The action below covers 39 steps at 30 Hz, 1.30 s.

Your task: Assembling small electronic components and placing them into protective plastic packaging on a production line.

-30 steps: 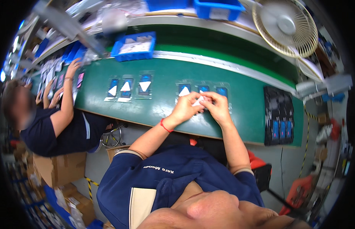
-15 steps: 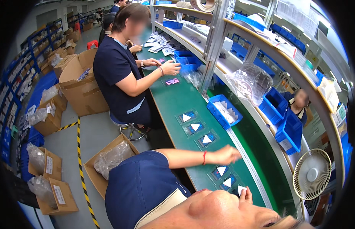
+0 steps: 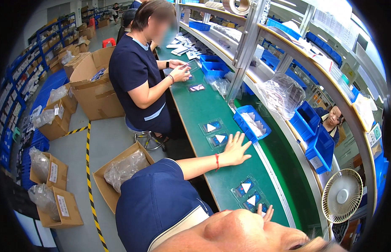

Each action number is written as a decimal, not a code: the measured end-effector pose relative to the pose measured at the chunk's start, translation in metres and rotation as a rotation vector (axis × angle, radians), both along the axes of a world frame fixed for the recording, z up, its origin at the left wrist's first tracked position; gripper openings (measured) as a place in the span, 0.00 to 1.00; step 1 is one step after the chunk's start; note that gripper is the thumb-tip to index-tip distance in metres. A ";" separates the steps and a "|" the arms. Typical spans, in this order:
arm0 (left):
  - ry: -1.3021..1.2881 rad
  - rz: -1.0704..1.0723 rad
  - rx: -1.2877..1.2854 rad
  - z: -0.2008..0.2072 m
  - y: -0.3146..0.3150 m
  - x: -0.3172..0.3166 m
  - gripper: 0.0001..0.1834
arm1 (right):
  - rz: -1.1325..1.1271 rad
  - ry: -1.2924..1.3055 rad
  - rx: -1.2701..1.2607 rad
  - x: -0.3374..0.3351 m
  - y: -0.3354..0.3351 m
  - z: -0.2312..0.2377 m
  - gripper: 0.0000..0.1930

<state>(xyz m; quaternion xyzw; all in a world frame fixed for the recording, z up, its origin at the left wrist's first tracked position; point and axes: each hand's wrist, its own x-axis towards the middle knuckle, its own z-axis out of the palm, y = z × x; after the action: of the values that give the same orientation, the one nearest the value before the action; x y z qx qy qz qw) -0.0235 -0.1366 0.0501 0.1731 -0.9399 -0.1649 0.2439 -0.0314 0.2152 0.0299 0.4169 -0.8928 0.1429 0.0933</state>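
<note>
My left hand is open, fingers spread, above the green work table. A red band circles its wrist. It covers the spot beside two clear plastic trays, a near one and a farther one, each holding a dark blue piece with a white triangle on top. Toward the lower right lie two similar trays, one here and one here. My right hand shows only spread fingertips, over another dark piece with a bit of white under them. Its palm is hidden.
A blue bin of white pieces stands at the table's far edge. More blue bins and a fan sit beyond. A co-worker works on the left; another person is behind the shelf. Boxes line the floor.
My left hand has moved away from the lower trays toward the upper ones, its fingers now spread. My right fingers, earlier pinching a white piece, have parted. The co-worker's hands have come together.
</note>
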 end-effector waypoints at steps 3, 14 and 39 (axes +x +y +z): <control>-0.195 0.146 0.004 -0.007 -0.011 0.025 0.41 | -0.034 -0.083 0.122 0.003 -0.010 -0.003 0.42; -0.394 0.195 0.137 -0.015 -0.061 0.050 0.47 | -0.021 -0.136 0.177 0.022 -0.075 0.008 0.36; -0.218 0.204 -0.008 -0.033 -0.272 0.042 0.42 | -0.065 -0.155 -0.035 0.040 -0.308 -0.002 0.33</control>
<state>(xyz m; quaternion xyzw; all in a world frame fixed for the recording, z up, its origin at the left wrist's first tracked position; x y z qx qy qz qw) 0.0186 -0.4087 0.0175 0.2834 -0.9391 -0.1156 0.1563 0.0083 -0.0923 0.0281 0.3738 -0.9077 0.1871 0.0355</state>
